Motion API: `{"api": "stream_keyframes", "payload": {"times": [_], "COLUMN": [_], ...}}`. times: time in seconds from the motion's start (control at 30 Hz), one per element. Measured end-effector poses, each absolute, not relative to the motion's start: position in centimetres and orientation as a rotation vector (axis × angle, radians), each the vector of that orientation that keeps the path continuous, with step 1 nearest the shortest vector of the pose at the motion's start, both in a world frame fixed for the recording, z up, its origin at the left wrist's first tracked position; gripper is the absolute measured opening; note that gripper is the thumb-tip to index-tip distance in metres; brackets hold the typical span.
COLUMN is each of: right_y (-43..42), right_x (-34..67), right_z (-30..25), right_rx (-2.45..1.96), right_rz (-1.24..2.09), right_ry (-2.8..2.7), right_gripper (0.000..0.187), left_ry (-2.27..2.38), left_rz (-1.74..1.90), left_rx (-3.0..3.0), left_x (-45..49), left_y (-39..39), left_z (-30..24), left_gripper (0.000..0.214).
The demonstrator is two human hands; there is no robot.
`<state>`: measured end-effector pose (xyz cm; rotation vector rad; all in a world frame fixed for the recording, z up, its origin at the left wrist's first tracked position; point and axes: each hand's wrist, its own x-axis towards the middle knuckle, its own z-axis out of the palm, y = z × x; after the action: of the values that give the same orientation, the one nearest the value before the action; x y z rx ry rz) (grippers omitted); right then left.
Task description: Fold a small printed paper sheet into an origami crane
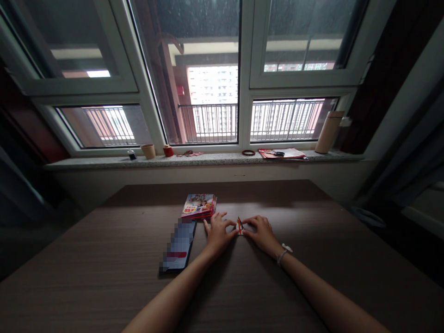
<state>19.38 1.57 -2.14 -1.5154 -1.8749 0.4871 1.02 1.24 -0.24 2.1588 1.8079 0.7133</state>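
While left hand (217,232) and right hand (262,232) pinch it, folded paper (239,225) points toward window (244,92) (tilt unclear).

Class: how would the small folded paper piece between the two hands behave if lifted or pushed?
The folded paper piece looks tiny and thin, so probably very light. It stands on edge between the left hand and right hand, so it would likely tip if released. On the smooth table it may slide easily.
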Motion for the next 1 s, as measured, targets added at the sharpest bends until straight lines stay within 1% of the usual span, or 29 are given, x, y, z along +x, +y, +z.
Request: {"api": "stream_keyframes", "payload": {"times": [0.2,0.4,0.57,0.8,1.0], "right_y": [1.64,1.55,1.38,1.3,1.09], "right_x": [19.22,19.05,19.0,18.99,18.87], "right_z": [-2.07,-1.83,-1.57,-1.72,-1.69], "right_rx": [-1.571,-1.574,-1.578,-1.547,-1.491], "right_rz": [0.457,0.461,0.48,0.488,0.447], "right_ry": [-1.876,-1.875,-1.862,-1.854,-1.848], "right_gripper": [0.024,0.02,0.018,0.022,0.011], "left_ry": [1.809,1.801,1.783,1.751,1.724], "left_rz": [0.695,0.703,0.735,0.739,0.738], "left_rx": [2.122,2.114,2.101,2.139,2.179], "left_x": [1.01,0.92,0.83,0.82,0.6], "left_y": [1.42,1.52,1.69,1.64,1.56], "left_z": [-0.21,-0.33,-0.56,-0.49,-0.43], "left_gripper": [0.024,0.025,0.012,0.008,0.007]}}
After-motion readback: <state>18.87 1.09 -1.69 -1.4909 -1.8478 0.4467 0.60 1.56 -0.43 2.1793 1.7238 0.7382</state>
